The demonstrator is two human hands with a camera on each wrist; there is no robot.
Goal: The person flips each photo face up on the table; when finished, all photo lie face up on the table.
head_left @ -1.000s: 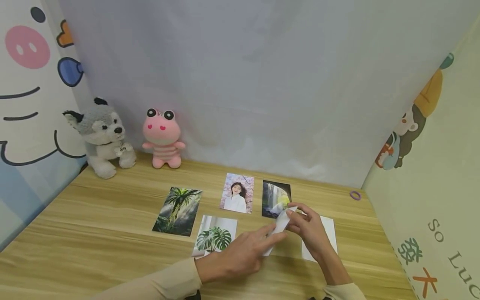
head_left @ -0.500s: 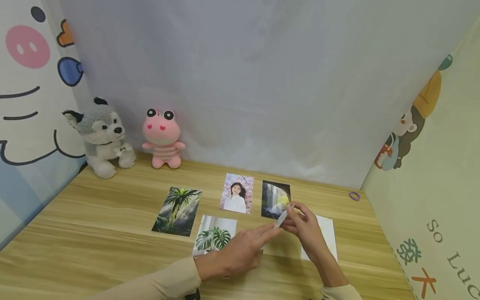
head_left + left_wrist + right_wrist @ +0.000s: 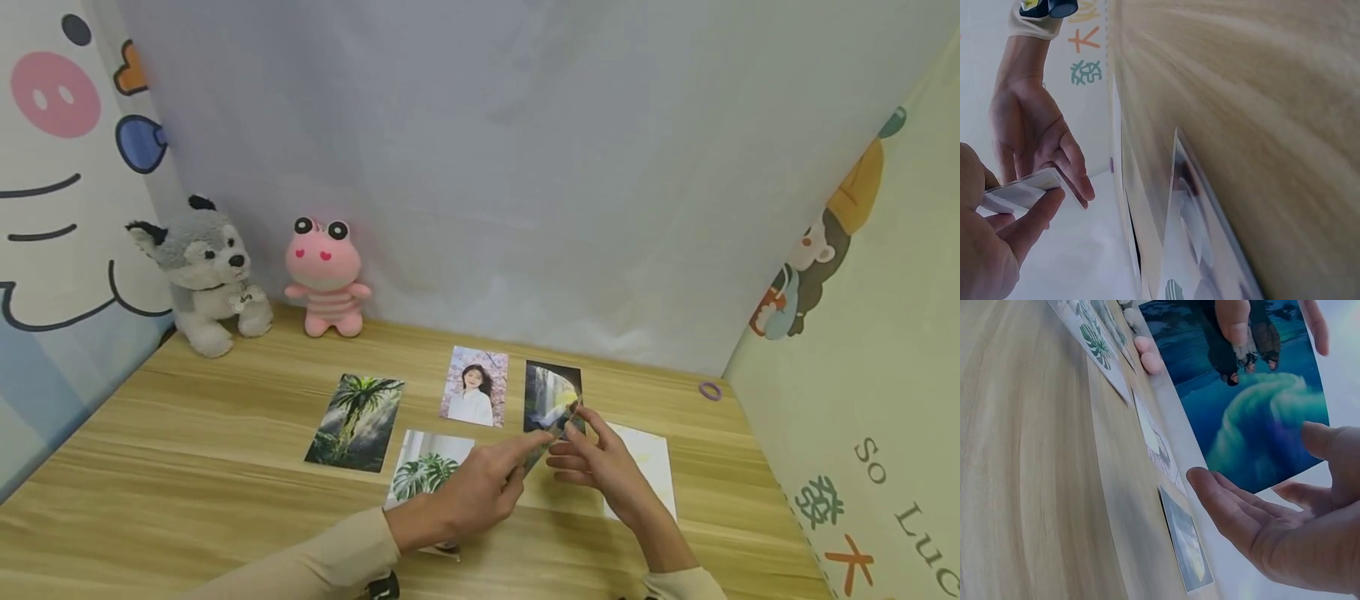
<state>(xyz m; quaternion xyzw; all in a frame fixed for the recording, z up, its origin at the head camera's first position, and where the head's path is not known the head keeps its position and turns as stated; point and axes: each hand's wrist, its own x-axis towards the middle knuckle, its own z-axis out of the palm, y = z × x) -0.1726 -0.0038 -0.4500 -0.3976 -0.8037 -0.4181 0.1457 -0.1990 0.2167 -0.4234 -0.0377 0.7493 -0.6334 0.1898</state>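
Observation:
My left hand (image 3: 480, 487) pinches a photo print (image 3: 1260, 425) with a blue-green aurora and several dark figures. The print is held tilted, above the table. My right hand (image 3: 611, 475) has thumb and fingers at the print's far edge; in the right wrist view its thumb (image 3: 1319, 440) overlaps that edge, with other fingers spread below. Beneath the left forearm lies a photo of a potted monstera (image 3: 427, 462), partly hidden. Behind the hands is a waterfall photo (image 3: 551, 396). A white card (image 3: 656, 471) lies under the right wrist, partly covered.
A portrait photo (image 3: 474, 387) and a palm-like plant photo (image 3: 356, 421) lie farther left on the wooden table (image 3: 187, 467). A husky plush (image 3: 210, 279) and a pink plush (image 3: 326, 279) sit at the back left. A purple ring (image 3: 710, 391) lies at the back right.
The held print has turned from its white back, through edge-on, to show its printed side. My left hand has shifted slightly left, and my right fingers have spread a little.

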